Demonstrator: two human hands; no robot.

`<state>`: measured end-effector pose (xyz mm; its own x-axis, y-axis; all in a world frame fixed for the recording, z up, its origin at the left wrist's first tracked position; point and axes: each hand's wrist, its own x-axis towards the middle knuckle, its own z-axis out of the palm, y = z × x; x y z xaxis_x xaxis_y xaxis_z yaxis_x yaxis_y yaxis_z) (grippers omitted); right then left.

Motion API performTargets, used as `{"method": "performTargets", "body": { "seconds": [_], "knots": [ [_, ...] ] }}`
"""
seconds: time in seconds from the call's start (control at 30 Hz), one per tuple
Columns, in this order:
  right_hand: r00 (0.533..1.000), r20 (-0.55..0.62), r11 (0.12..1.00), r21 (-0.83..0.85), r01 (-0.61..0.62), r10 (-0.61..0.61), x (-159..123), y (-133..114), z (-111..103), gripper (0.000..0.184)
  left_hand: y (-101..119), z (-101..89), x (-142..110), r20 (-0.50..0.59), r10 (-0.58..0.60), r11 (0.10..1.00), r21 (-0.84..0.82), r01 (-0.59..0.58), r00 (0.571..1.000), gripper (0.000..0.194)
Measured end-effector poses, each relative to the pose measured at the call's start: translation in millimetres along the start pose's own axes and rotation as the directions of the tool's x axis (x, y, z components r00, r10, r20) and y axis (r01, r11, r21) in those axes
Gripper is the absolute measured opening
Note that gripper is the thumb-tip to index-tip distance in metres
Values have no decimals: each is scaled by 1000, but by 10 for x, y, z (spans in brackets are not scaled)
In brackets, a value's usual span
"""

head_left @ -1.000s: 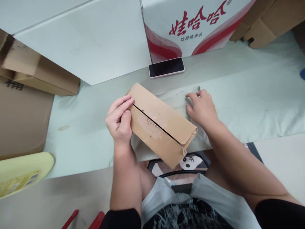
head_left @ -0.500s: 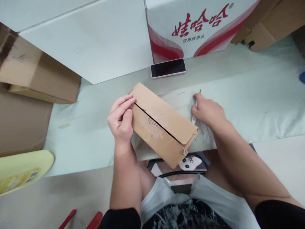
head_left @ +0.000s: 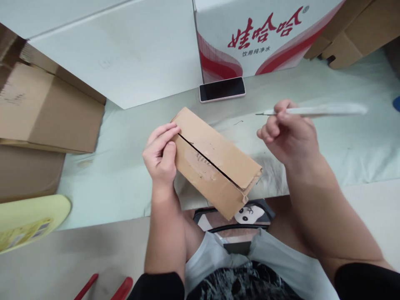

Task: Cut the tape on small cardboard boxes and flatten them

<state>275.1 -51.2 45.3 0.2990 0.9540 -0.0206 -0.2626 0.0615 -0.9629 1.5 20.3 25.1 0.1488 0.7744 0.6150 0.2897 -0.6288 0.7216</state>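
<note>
A small brown cardboard box (head_left: 215, 162) lies slanted at the near edge of the cloth-covered table. A dark slit runs between its two top flaps, and its near-right corner is torn. My left hand (head_left: 162, 152) grips the box's left end, fingers on top and thumb against the side. Raised right of the box, my right hand (head_left: 289, 131) is closed around a slim white pen-like tool (head_left: 331, 110). The tool's thin dark tip points left; its long white end is blurred, so I cannot tell its exact kind.
A phone (head_left: 222, 89) lies in front of the white carton with red lettering (head_left: 265, 37). A large white box (head_left: 125, 58) stands beside it. Brown cartons (head_left: 62, 108) are at left, with more cardboard (head_left: 365, 33) at back right. A yellow-green object (head_left: 34, 221) juts in at lower left.
My right hand has picked the pen-like tool up off the table and lifted it up and to the right. My left hand and the cardboard box have hardly moved.
</note>
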Motion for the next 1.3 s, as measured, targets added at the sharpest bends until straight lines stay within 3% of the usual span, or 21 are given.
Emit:
{"method": "performTargets", "body": {
  "seconds": [0.2, 0.47, 0.67, 1.03, 1.3],
  "knots": [
    [999, 26, 991, -129, -30, 34, -78, 28, 183, 42, -10, -2, -9, 4, -7, 1000, 20, 7, 1000, 26],
    [999, -45, 991, -130, 22, -28, -48, 34, 119, 41, -8, -1, -14, 14, -4, 999, 35, 4, 1000, 25],
    [999, -52, 988, -152, -22, 15, -55, 32, 182, 54, -4, 2, -11, 13, 4, 1000, 12, -4, 1000, 26],
    [992, 52, 963, -249, -99, 116, -148, 15, 263, 22, 11, 8, -12, 15, -21, 999, 42, 21, 1000, 24],
    [992, 50, 950, -297, -100, 120, -197, 19, 275, 22, 36, 33, -8, -13, -49, 996, 68, 50, 999, 24]
  ]
}}
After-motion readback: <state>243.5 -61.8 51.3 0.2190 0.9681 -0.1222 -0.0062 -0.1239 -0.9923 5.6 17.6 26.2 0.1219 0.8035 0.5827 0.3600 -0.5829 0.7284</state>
